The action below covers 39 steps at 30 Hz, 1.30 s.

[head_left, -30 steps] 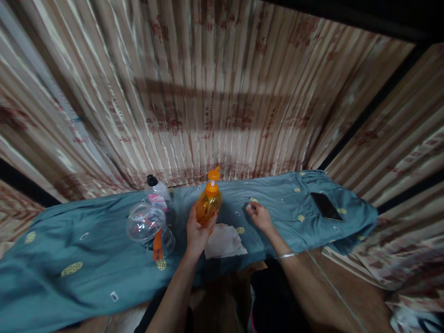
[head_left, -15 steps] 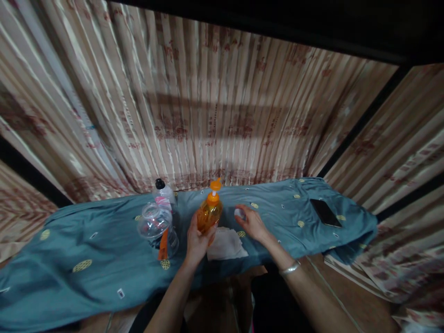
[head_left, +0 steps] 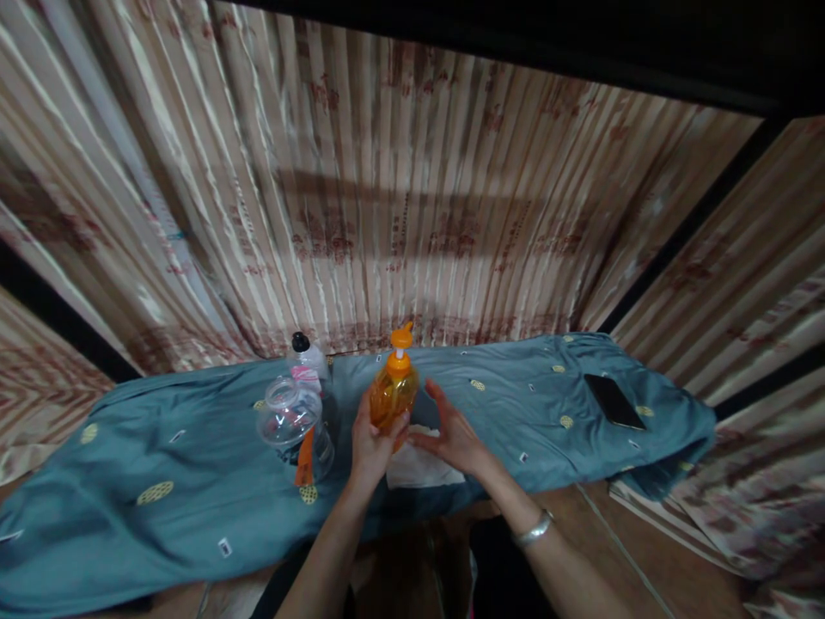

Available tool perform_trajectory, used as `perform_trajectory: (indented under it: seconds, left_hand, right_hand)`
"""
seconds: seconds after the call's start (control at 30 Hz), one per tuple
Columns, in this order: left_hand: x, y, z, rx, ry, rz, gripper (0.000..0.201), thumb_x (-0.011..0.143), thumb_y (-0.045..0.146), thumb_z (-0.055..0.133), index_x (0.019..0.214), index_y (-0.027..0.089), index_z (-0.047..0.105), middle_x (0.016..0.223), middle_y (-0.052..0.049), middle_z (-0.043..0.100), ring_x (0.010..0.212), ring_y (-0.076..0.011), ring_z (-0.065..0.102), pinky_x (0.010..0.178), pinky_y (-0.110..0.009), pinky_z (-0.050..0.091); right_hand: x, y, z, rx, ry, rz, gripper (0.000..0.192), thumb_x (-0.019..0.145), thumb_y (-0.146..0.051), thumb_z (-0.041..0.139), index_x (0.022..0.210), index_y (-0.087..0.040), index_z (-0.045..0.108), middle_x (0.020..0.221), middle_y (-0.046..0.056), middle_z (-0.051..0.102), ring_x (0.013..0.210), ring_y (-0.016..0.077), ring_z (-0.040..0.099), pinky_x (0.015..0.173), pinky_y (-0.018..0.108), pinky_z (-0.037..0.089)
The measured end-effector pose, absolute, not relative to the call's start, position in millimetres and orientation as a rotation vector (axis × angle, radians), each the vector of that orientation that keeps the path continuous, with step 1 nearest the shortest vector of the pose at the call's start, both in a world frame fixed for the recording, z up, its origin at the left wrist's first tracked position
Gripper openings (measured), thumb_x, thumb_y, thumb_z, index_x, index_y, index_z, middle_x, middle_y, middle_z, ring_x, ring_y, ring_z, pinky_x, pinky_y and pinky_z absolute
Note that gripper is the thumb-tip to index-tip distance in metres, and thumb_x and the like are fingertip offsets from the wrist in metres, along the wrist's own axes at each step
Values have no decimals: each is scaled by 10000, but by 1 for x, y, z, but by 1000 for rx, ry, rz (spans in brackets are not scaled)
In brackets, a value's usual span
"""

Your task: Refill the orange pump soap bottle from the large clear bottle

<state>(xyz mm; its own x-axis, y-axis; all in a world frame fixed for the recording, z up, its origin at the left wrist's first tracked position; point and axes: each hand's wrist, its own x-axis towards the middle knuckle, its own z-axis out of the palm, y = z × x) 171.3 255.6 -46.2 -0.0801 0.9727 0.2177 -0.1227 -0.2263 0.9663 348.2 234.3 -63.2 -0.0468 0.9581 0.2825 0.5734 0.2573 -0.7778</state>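
My left hand (head_left: 369,440) grips an orange pump bottle (head_left: 394,385) upright over the blue-green cloth (head_left: 180,464) that covers the table. My right hand (head_left: 451,434) is just right of the bottle with its fingers spread and its palm turned toward it, close to the bottle's side; I cannot tell if it touches. A white tissue (head_left: 418,468) lies on the cloth under both hands.
A clear plastic jar (head_left: 287,417) and a clear bottle with a black cap (head_left: 306,361) stand left of the orange bottle. A black phone (head_left: 614,401) lies at the far right of the cloth. A striped curtain hangs close behind.
My right hand came in from the right of the cloth toward the orange bottle and opened; the small white thing it held is out of sight. My left hand keeps its hold on the bottle.
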Motion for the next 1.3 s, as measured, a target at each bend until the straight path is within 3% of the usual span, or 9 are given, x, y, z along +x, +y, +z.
perform_trajectory:
  seconds: [0.07, 0.13, 0.43, 0.67, 0.9, 1.1, 1.3]
  left_hand:
    - [175, 257, -46, 1253, 1055, 1474, 656, 690, 375, 859, 1291, 218, 649, 1243, -110, 791, 1165, -317, 766, 1052, -484, 580]
    - [178, 259, -48, 1271, 1057, 1466, 640, 697, 388, 856, 1281, 218, 656, 1257, -109, 788, 1178, -317, 762, 1056, -479, 582]
    - [185, 270, -60, 1384, 1073, 1419, 740, 754, 474, 833, 1399, 213, 584, 1365, -145, 737, 1267, -342, 720, 1149, -526, 522]
    - [184, 266, -64, 1536, 1102, 1401, 1018, 750, 526, 853, 1588, 194, 380, 1728, -222, 389, 1625, -375, 343, 1324, -575, 245]
    - [163, 254, -77, 1591, 1129, 1372, 817, 864, 439, 768, 1577, 250, 416, 1654, -199, 507, 1559, -357, 466, 1261, -594, 368]
    - [138, 241, -80, 1625, 1128, 1321, 721, 887, 430, 748, 1539, 271, 483, 1581, -170, 603, 1464, -331, 587, 1189, -554, 484]
    - [121, 227, -86, 1653, 1132, 1231, 641, 890, 461, 754, 1468, 258, 565, 1505, -166, 673, 1357, -322, 681, 1143, -530, 538]
  right_hand:
    - [329, 237, -58, -1339, -1717, 674, 1110, 719, -449, 941, 1650, -264, 366, 1611, 153, 566, 1544, 358, 496, 1274, 565, 420]
    - [314, 239, -57, -1288, -1659, 734, 1147, 712, -402, 937, 1664, -243, 317, 1541, 161, 616, 1460, 351, 587, 1225, 537, 482]
    - [301, 245, -62, -1336, -1477, 745, 1023, 678, -272, 867, 1578, -260, 381, 1372, 127, 723, 1175, 327, 753, 1027, 479, 621]
    - [345, 269, -63, -1592, -1265, 639, 896, 614, -366, 916, 1384, -216, 484, 1204, 135, 790, 1079, 348, 780, 951, 486, 630]
    - [447, 302, -80, -1831, -1063, 394, 787, 580, -454, 900, 1249, -226, 553, 1053, 84, 815, 990, 346, 798, 880, 465, 629]
    - [507, 320, -79, -1906, -978, 296, 825, 557, -455, 902, 1251, -192, 543, 1126, 158, 800, 1053, 376, 771, 920, 488, 619]
    - [525, 335, -84, -1919, -924, 274, 805, 607, -466, 855, 1294, -224, 511, 1138, 118, 769, 1083, 340, 759, 936, 462, 614]
